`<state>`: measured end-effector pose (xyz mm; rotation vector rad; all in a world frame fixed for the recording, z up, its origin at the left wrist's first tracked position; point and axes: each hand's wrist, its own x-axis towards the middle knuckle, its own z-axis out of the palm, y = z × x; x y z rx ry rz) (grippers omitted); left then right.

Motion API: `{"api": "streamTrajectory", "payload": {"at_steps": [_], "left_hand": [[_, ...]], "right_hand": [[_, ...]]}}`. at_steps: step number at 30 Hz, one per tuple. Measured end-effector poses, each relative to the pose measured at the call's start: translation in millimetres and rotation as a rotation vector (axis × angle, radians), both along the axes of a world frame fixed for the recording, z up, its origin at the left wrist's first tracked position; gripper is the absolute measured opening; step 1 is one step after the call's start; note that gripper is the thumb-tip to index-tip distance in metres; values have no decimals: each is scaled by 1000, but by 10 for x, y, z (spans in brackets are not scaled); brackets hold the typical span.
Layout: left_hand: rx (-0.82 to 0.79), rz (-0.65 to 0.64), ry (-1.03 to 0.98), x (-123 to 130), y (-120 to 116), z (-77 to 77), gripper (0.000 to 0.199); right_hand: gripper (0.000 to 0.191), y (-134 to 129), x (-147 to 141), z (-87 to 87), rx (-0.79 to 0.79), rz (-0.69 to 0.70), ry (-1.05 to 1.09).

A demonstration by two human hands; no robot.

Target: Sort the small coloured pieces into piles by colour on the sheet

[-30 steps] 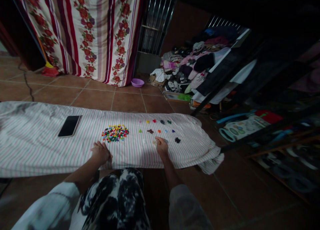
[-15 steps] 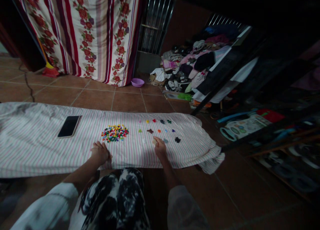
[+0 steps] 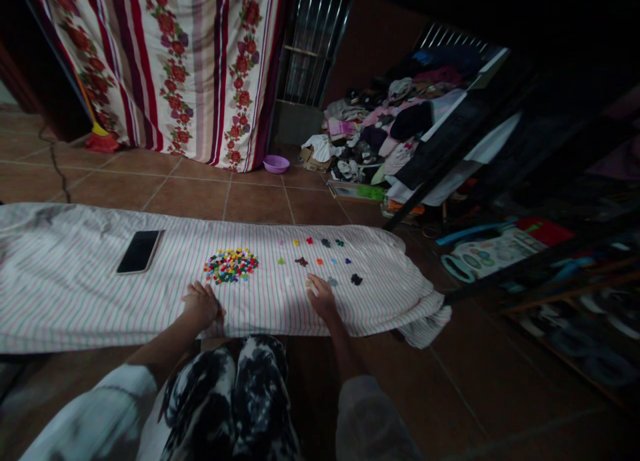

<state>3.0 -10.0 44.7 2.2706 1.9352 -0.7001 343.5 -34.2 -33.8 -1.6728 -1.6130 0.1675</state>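
Note:
My right hand [image 3: 323,298] is over the small sorted groups, its index finger and thumb apart around a few beige pieces [image 3: 309,283]; no piece can be made out lifted in it. Beside its fingers are grey-blue pieces [image 3: 333,282] and a faint white group [image 3: 288,281]. My left hand [image 3: 201,305] rests on the near edge of the striped cloth [image 3: 250,311], fingers stretched out, holding nothing. Just beyond it lies a heap of tiny mixed-colour pieces [image 3: 231,266]. Brown pieces [image 3: 301,261], black pieces [image 3: 356,279] and several other single-colour groups lie in rows to the right.
A dark-screened phone [image 3: 140,252] lies on the cloth at left. Past the covered surface, a purple basin [image 3: 276,164] stands on the tiled floor before a floral curtain [image 3: 200,74]. Clothes [image 3: 385,124] are piled at the back right, near a dark slanting post [image 3: 425,187].
My right hand has shifted very slightly, its fingers staying at the beige pieces. My left hand keeps its place on the cloth. The whole view has moved a little.

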Motion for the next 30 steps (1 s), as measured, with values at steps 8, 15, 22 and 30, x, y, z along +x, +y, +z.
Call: {"api": "streamTrajectory", "payload": {"at_steps": [8, 15, 22, 30], "left_hand": [[-30, -1, 38, 18, -5, 71, 76], [-9, 25, -24, 0, 8, 5, 77], [-56, 73, -24, 35, 28, 42, 80], [-44, 96, -67, 35, 39, 1, 82]], "right_hand": [[39, 8, 47, -41, 11, 35, 43], [35, 8, 14, -35, 21, -13, 93], [36, 10, 10, -29, 35, -11, 142], [34, -6, -36, 46, 95, -125, 349]]}}
